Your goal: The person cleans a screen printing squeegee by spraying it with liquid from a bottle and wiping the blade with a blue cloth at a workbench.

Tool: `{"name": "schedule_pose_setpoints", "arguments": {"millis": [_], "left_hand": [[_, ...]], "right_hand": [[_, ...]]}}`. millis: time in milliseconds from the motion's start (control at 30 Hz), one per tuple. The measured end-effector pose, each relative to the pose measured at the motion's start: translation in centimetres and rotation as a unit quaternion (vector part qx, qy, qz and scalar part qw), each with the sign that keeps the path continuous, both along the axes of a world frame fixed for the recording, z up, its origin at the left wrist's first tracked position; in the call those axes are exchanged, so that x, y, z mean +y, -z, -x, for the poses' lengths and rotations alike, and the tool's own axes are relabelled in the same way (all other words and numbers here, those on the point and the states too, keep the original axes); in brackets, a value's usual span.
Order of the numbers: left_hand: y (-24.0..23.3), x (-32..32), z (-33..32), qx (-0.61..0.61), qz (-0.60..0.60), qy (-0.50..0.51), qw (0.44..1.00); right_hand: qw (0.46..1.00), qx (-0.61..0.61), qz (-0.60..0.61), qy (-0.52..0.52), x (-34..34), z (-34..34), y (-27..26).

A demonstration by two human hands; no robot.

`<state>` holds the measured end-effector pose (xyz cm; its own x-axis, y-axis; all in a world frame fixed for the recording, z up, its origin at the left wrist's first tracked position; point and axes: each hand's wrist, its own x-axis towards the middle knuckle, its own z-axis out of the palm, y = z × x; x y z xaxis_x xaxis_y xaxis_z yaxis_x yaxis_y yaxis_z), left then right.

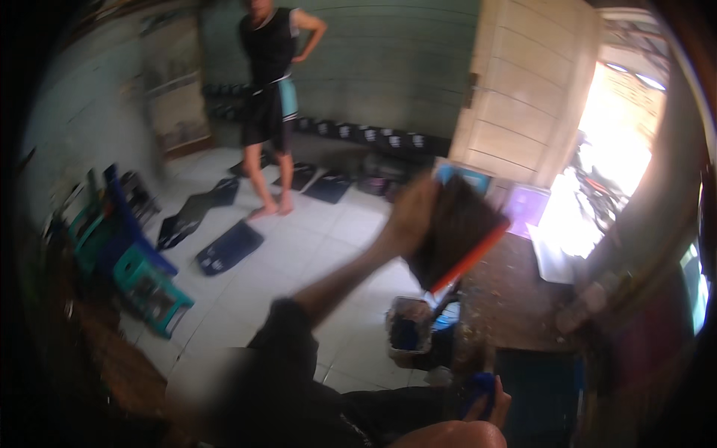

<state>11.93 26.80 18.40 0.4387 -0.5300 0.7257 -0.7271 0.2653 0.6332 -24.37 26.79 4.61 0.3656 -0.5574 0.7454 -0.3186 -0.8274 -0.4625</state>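
Note:
My left hand [414,215] is raised near the middle of the view, gripping a dark, flat piece with an orange edge [456,238]; motion blurs both. Low in the view my right hand [500,404] closes around a blue object [483,393], partly hidden and too blurred to name. Below the raised hand stands an open, stained container with dark contents [408,351]. Beside it runs a worn brown tabletop [524,302], with a dark teal surface [538,386] at its near end.
Another person [269,73] stands barefoot on the tiled floor among dark printed sheets [231,246]. Green plastic stools [151,288] lie at the left. More printed dark pieces [369,134] line the back wall. A wooden door [521,84] stands open at the right, near a purple container [526,207].

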Motion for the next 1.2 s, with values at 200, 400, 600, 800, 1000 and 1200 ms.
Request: {"name": "schedule_pose_setpoints", "arguments": {"millis": [200, 400, 600, 800, 1000, 1200], "left_hand": [[16.6, -2.2, 19.0, 0.608, -0.287, 0.358, 0.648], [22.2, -1.6, 23.2, 0.456, -0.307, 0.387, 0.740], [21.3, -1.8, 21.2, 0.472, -0.213, 0.338, 0.786], [19.7, -2.5, 22.7, 0.406, -0.257, 0.351, 0.804], [20.4, -0.5, 26.1, 0.278, -0.325, 0.440, 0.790], [20.3, -3.4, 31.5, 0.401, -0.268, 0.521, 0.705]], "right_hand": [[0.990, 0.028, 0.049, 0.129, 1.2, 1.6, -1.1], [0.982, 0.081, -0.024, 0.170, 1.0, 4.0, 4.0], [0.986, 0.057, -0.075, 0.139, 3.4, 2.5, 4.4], [0.978, 0.007, -0.092, 0.185, 4.0, 3.8, 4.1], [0.946, -0.006, -0.140, 0.292, 5.1, 5.5, 1.9], [0.897, 0.138, -0.084, 0.412, 10.0, 7.3, 3.4]]}}
